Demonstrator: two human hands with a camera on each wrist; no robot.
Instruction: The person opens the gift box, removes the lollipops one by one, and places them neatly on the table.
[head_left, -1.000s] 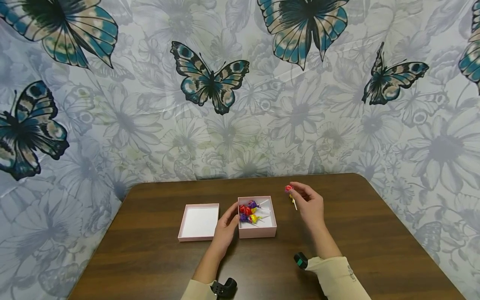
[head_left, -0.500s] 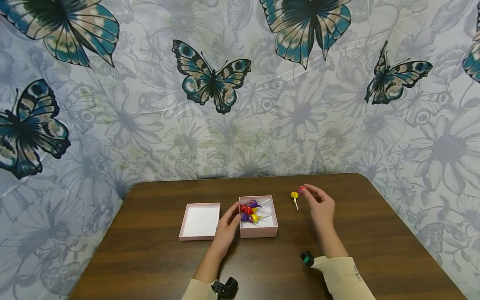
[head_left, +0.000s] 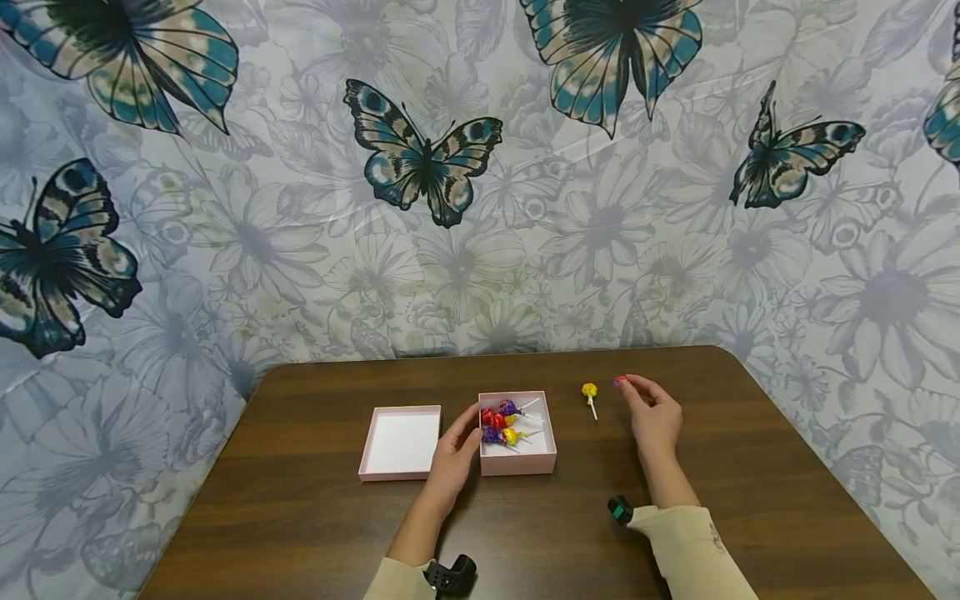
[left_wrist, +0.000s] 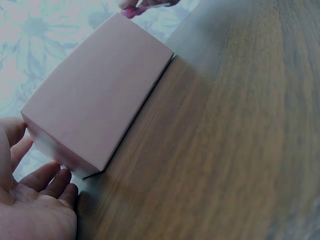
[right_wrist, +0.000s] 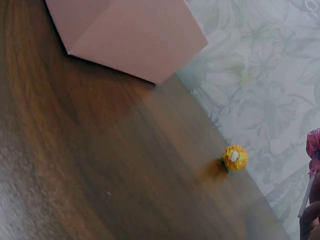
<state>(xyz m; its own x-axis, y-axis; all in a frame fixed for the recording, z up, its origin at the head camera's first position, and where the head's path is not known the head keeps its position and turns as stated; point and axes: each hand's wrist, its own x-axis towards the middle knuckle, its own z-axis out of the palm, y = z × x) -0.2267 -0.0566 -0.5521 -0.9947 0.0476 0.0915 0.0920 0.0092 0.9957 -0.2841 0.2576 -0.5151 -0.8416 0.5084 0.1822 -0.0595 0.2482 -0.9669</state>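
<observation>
My left hand [head_left: 452, 454] rests against the left side of a pink box [head_left: 517, 465], its fingers touching the wall, as the left wrist view also shows. Inside the box lie several wrapped lollipops [head_left: 497, 422] in red, purple and yellow. Right of the box, my right hand [head_left: 660, 423] pinches a red-pink lollipop [head_left: 619, 382] between thumb and fingertips. Its white stick shows in the right wrist view, beside the lollipop's pink wrapper [right_wrist: 313, 145]. A yellow lollipop [head_left: 589, 390] is on the table between box and right hand, stick pointing toward me.
A shallow pink lid [head_left: 400, 442] with a white inside lies left of the box. All of it stands on a brown wooden table [head_left: 547, 533] whose back edge meets a butterfly-patterned cloth [head_left: 487, 275].
My right hand has moved right with the red-pink lollipop, away from the yellow one, which now shows fully on the table. My left hand stays at the box.
</observation>
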